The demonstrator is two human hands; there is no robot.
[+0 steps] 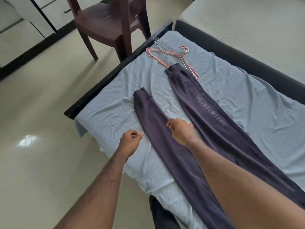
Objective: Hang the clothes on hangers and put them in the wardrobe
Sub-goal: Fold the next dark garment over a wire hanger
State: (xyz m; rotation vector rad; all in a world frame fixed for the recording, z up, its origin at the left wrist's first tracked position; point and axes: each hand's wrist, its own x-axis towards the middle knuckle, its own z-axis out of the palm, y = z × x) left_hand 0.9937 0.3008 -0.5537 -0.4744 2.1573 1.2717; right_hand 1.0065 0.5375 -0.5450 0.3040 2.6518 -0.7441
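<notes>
Grip: left hand (130,139) and right hand (180,129) loosely curled, holding nothing, hovering over dark trousers (194,129) spread flat on bed (255,100). Hangers (171,55) piled at far end, touching one cuff. Nothing hung yet; wardrobe step untouched, judging by layout.

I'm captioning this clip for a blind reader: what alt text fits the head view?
Dark purple track pants lie flat, legs apart, on a light blue sheet, and the left hand and right hand hover over them, fingers loosely curled. Pink and wire hangers lie by the cuffs, near a brown chair.
</notes>
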